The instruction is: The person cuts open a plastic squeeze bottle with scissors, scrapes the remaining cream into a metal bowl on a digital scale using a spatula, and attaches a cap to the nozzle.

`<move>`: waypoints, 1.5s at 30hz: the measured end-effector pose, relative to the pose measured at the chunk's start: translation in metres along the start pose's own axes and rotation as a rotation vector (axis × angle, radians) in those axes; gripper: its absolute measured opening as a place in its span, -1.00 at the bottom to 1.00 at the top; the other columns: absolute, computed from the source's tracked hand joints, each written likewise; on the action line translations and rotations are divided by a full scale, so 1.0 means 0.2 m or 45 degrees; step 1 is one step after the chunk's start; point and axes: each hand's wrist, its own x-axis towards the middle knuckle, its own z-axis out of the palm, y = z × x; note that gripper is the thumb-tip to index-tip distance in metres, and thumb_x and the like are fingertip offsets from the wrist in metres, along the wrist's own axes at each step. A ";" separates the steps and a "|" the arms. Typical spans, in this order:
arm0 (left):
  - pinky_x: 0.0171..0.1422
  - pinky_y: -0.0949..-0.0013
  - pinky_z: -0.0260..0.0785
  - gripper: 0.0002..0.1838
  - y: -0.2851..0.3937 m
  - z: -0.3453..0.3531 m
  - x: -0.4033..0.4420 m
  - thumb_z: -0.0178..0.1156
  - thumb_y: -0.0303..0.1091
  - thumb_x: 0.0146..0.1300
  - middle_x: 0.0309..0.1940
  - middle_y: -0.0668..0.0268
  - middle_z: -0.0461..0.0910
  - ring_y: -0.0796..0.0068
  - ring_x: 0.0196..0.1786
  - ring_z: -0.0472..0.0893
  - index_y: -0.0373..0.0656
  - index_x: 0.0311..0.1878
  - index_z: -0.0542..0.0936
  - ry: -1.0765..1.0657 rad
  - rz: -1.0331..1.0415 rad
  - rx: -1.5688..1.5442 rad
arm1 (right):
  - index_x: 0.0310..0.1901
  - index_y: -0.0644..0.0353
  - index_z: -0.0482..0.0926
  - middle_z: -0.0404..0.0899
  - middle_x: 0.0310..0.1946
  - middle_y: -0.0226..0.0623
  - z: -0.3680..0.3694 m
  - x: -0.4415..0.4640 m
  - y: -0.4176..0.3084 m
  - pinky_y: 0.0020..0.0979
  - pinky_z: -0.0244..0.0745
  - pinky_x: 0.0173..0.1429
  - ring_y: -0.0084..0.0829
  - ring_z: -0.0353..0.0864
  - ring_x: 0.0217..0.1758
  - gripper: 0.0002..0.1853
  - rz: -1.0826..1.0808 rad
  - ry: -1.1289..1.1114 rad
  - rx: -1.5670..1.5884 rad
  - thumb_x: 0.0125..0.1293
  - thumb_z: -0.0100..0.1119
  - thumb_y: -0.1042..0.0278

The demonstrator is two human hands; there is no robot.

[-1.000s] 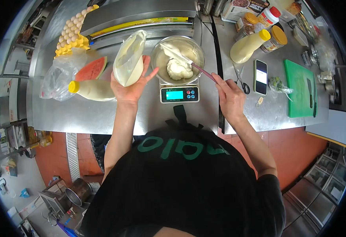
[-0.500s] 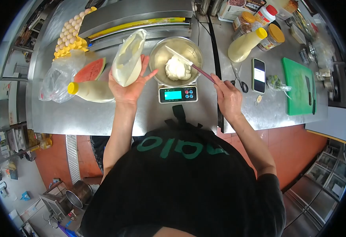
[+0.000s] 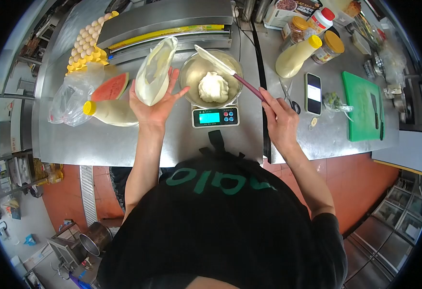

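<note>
Nearest the camera, below the counter's edge, both forearms reach forward from either side of a black top (image 3: 220, 216) with green lettering. The left hand (image 3: 149, 111) lies palm up, its wrist bent little, supporting a white bag (image 3: 154, 79) whose mouth gapes upward. Two of its fingers fan out wide toward the bowl; the bag hides the others, so whether they grip it I cannot tell. The right hand (image 3: 282, 120) is turned back upward, forearm angled inward, with fingers curled narrowly around the purple handle of a spatula (image 3: 250, 87).

Between the hands, a scale (image 3: 215, 117) with a lit display carries a metal bowl (image 3: 189, 77), where a white creamy mound (image 3: 214, 87) sits. Beyond the mound, the spatula's coated blade slants above the bowl, apart from the mound. Farther back, a long metal dispenser (image 3: 172, 21) lies across the counter (image 3: 196, 147), near stacked eggs (image 3: 86, 41).
</note>
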 end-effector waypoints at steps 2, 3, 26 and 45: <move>0.40 -0.48 -0.53 -0.29 -0.01 0.02 -0.01 -0.20 0.18 0.26 0.22 0.05 0.36 -0.06 0.33 0.31 -0.03 0.38 0.28 0.015 0.015 0.011 | 0.14 -0.11 0.55 0.45 -0.53 -0.24 0.05 -0.03 0.05 -0.20 0.42 -0.43 -0.16 0.51 -0.53 -0.53 -0.035 -0.002 -0.020 0.18 0.19 0.51; 0.40 -0.48 -0.53 -0.29 -0.01 0.02 -0.01 -0.21 0.18 0.26 0.23 0.05 0.35 -0.06 0.34 0.30 -0.03 0.38 0.28 0.032 0.029 0.022 | 0.14 -0.11 0.55 0.45 -0.53 -0.24 0.08 -0.05 0.08 -0.20 0.41 -0.44 -0.16 0.50 -0.53 -0.54 -0.068 -0.006 -0.039 0.18 0.20 0.51; 0.39 -0.51 -0.42 -0.33 0.01 -0.02 0.00 -0.18 0.14 0.29 0.35 0.14 0.28 -0.08 0.39 0.22 0.01 0.39 0.26 -0.055 -0.014 -0.006 | 0.14 -0.11 0.56 0.51 -0.51 -0.22 0.02 -0.07 0.03 -0.20 0.41 -0.44 -0.16 0.52 -0.54 -0.57 0.024 0.013 0.035 0.21 0.23 0.42; 0.37 -0.55 -0.18 -0.32 0.07 0.03 -0.01 -0.11 0.03 0.33 0.39 0.07 0.20 -0.01 0.43 0.17 -0.17 0.41 0.19 -0.174 -0.099 0.135 | 0.09 -0.18 0.63 0.40 -0.45 -0.45 -0.57 0.35 -0.22 -0.45 0.43 -0.47 -0.50 0.50 -0.46 -0.35 -0.785 -0.015 -0.756 -0.16 0.24 0.56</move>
